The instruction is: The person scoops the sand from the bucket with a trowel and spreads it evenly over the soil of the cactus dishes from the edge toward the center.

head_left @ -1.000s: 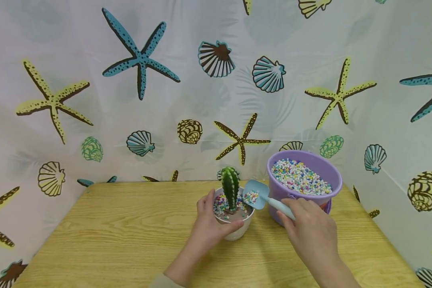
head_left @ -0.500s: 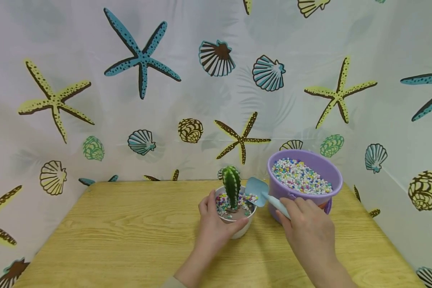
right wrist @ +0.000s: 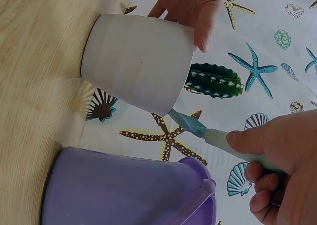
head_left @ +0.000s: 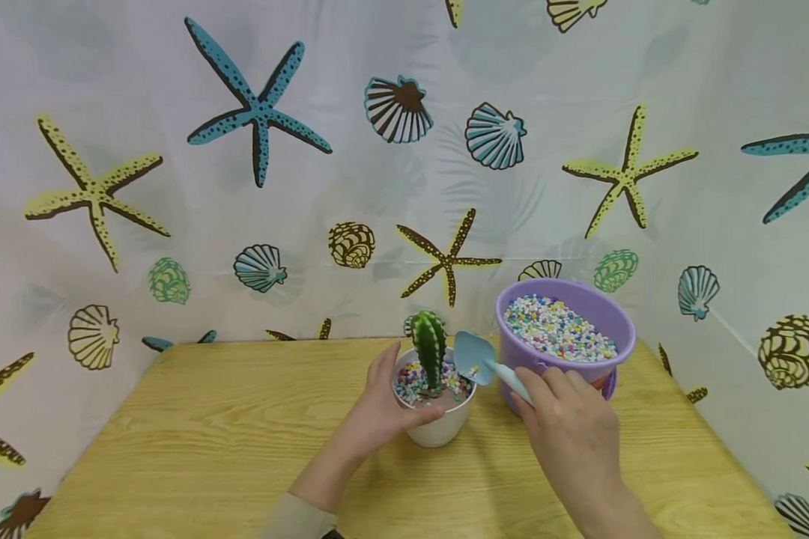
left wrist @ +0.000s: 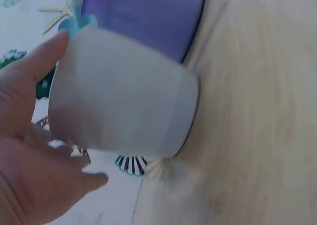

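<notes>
In the head view a white flowerpot (head_left: 438, 432) stands on the table, holding an upright green cactus (head_left: 429, 348), with colourful beads (head_left: 413, 380) over part of its brown soil. My left hand (head_left: 380, 412) grips the pot, thumb at the near rim and fingers around the far left side. My right hand (head_left: 573, 427) holds a light blue toy shovel (head_left: 473, 353) by its handle. The blade is tilted over the pot's right rim, a few beads left near its lower edge. In the right wrist view the blade tip (right wrist: 181, 120) overlaps the rim.
A purple bucket (head_left: 616, 311) full of small colourful beads (head_left: 559, 329) stands close to the right of the pot. The wooden table (head_left: 243, 427) meets a pale curtain (head_left: 297, 202) printed with starfish and shells at its back and sides.
The shovel blade has tipped toward the pot, and its small heap of beads has slid off into the pot, except for a few. The left hand keeps hold of the pot.
</notes>
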Tool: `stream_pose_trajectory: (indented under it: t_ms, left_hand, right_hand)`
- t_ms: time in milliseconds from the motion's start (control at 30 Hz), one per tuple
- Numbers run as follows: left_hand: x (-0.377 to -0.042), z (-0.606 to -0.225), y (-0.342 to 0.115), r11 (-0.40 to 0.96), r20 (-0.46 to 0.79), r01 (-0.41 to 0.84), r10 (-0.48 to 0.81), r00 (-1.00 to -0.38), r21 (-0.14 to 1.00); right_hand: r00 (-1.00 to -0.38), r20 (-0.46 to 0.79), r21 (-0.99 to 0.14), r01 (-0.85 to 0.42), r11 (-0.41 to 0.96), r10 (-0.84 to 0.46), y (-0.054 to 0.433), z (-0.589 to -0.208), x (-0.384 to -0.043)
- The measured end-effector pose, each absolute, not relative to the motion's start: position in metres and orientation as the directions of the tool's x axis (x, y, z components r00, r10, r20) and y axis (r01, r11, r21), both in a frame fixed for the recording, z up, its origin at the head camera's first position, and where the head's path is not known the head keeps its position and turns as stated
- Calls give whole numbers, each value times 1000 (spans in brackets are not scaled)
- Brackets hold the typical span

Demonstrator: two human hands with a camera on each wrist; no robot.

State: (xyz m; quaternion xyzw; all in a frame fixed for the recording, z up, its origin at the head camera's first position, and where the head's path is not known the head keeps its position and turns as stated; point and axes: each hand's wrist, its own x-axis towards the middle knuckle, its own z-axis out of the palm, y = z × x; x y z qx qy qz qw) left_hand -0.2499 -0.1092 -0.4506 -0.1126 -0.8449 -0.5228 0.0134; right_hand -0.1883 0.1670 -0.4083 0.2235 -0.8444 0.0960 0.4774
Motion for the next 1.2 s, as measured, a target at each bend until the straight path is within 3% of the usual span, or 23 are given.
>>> stream_pose_trajectory:
  t_ms: [200,467,800,1000,1200]
  left_hand:
    - [-260,-449,-118,399,80,188,271,-959,898]
    - [-251,-453,-107,394,119,181,175,-977,901]
    - [-239,-454,-93,433,139,171,105,-985,885]
    - [-245,-453,-102,448,105,159,143,-984,880]
    - [-254,-455,-113,412,133,230,250,-959,882]
  right_hand:
    - [-442,849,66,-454,888,-289,165,-408,-189]
    - [-392,879,72,-457,886,-273,163,-410,-192]
    - [-408,870,73,-448,891,-276,165,-410,-193]
    - [-426,865,50,-453,890,-265,167,-410,-193]
    - [-416,874,38,-459,887,-253,169,-408,-193]
